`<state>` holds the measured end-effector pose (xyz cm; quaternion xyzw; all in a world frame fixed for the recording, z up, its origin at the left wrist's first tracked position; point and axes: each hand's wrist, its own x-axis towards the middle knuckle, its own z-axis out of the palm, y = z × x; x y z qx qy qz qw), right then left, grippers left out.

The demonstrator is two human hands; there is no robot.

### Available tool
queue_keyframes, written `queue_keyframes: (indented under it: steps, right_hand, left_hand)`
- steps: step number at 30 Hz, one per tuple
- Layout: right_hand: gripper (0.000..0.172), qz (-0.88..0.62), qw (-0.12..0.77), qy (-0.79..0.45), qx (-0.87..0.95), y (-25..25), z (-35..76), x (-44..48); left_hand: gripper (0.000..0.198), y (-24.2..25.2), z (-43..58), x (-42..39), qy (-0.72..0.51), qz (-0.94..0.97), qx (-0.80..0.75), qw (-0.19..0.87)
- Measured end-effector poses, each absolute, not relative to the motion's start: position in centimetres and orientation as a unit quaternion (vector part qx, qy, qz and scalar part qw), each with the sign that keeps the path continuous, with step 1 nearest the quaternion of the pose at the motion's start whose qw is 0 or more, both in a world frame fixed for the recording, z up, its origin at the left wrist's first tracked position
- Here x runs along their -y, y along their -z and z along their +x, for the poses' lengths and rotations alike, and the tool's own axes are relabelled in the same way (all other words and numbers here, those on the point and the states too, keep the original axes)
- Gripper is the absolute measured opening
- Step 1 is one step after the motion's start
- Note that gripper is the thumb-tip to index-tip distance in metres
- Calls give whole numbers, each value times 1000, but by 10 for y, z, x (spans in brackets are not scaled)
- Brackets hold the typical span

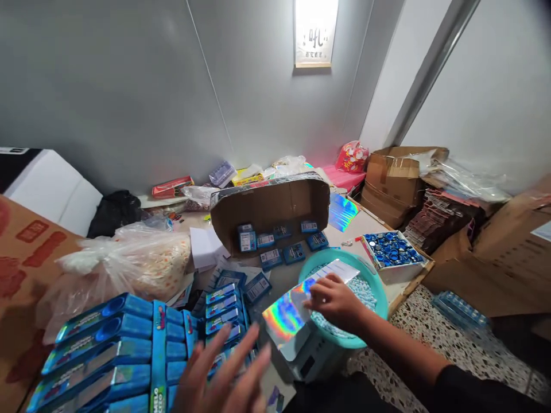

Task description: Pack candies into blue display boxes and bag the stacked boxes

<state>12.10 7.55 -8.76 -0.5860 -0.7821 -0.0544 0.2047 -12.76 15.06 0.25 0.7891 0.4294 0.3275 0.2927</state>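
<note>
Currently, we have our left hand (219, 396) at the bottom centre of the frame, blurred, fingers spread wide, in front of the blue packs (99, 350) stacked at lower left. We have our right hand (338, 301) right of centre, at the shiny sheet (284, 315), fingers curled and grip narrow; we cannot tell whether they pinch the sheet. We find the sheet lying aslant below the centre, its upper end across the teal bowl (381, 310), its lower end over the grey device (321, 351). We see pale pellets (364, 292) in the bowl. To its upper right, we note a tray (402, 274) of blue caps (394, 248). At centre, we observe an open carton (267, 209), with small boxes (270, 259) inside and in front of it
</note>
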Motion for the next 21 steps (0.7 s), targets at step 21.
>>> queue_keyframes:
  steps: [21]
  right_hand:
    - [16,-634,228,-132,728,27,131,-39]
  left_hand:
    - [29,13,-91,-150,-148,927,-239,247]
